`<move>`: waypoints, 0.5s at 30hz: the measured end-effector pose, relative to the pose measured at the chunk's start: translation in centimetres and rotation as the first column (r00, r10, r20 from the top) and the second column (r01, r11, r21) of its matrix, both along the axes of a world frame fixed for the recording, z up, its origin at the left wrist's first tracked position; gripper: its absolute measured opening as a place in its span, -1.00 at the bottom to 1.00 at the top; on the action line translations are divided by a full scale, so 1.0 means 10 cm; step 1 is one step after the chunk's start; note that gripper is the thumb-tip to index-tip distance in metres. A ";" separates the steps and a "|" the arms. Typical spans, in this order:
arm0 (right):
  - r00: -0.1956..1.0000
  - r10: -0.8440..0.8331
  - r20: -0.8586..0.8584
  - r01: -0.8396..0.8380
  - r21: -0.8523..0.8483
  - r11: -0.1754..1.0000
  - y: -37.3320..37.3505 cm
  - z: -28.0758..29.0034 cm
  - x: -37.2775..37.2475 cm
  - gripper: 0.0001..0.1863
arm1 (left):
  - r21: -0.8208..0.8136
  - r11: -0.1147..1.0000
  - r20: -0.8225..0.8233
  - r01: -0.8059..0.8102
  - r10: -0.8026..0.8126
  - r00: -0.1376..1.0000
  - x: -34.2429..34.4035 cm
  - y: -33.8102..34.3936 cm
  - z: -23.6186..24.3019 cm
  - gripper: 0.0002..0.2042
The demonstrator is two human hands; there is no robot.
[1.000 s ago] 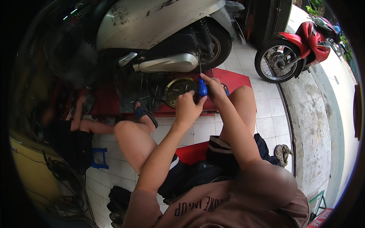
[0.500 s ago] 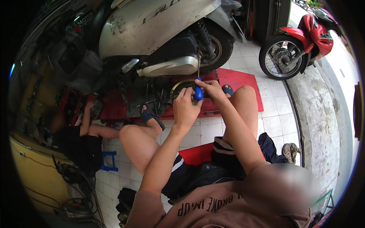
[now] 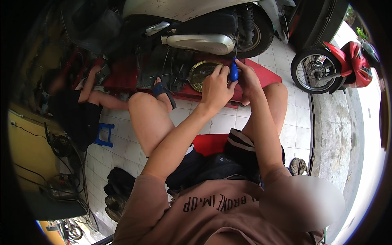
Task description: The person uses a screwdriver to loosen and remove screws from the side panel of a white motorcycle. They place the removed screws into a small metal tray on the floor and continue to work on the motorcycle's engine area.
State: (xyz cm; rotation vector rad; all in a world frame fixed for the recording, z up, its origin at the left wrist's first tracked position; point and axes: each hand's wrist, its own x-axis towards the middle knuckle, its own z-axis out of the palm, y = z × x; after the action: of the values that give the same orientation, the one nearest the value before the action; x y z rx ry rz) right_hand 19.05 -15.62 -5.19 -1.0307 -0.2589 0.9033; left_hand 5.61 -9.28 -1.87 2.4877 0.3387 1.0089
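Note:
Both my hands are on a screwdriver with a blue handle (image 3: 233,72). My right hand (image 3: 248,79) closes on the handle from the right, its thumb near the top. On the other side my left hand (image 3: 217,87) has its fingers curled against the handle's lower part. The thin shaft points up to the rear end of the silver engine side cover (image 3: 200,43) on a scooter, beside the rear wheel (image 3: 263,34). I cannot make out where the tip sits. A round tray with a gold rim (image 3: 192,77) lies just left of my left hand.
The scooter stands over a red platform (image 3: 261,71) strewn with several tools (image 3: 171,69). At the left another person (image 3: 73,106) sits by a blue stool (image 3: 105,134). A red motorbike (image 3: 343,65) is parked at the right. Cloths (image 3: 119,181) lie on the tiled floor.
The view has shifted, so the scooter sits higher and further right in it. Both hands stay on the screwdriver, and my left hand's fingers have moved slightly on the handle.

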 end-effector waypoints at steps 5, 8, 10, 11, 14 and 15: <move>0.993 -0.097 0.064 0.102 -0.087 0.991 0.01 -0.04 -0.01 -0.68 | 0.215 0.973 -0.054 0.085 -0.075 0.996 -0.01 0.07 0.01 -0.73; 0.989 -0.120 0.081 0.126 -0.074 0.989 0.02 -0.12 0.09 -0.68 | 0.029 0.996 -0.045 0.081 -0.079 0.996 -0.01 0.03 -0.02 -0.72; 0.996 -0.094 0.006 0.094 -0.041 0.995 0.03 -0.17 0.12 -0.69 | -0.162 0.984 -0.065 0.074 -0.086 0.994 0.00 0.01 -0.05 -0.71; 0.996 -0.058 -0.073 0.057 -0.018 0.998 0.03 -0.18 0.09 -0.69 | -0.243 0.967 -0.076 0.077 -0.098 0.992 0.01 0.02 -0.07 -0.71; 0.985 0.022 -0.168 -0.002 0.116 0.993 0.08 -0.20 0.09 -0.69 | -0.261 0.964 -0.052 0.061 -0.077 0.996 0.03 0.03 -0.05 -0.72; 0.985 0.030 -0.169 -0.010 0.117 0.993 0.07 -0.21 0.09 -0.69 | -0.230 0.972 -0.034 0.051 -0.060 0.998 0.04 0.03 -0.03 -0.73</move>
State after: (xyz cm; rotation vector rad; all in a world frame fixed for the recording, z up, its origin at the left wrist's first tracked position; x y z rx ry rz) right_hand 20.00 -14.96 -7.26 -0.8396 -0.1760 0.9773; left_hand 5.98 -8.98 -2.15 2.2988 0.3733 0.8469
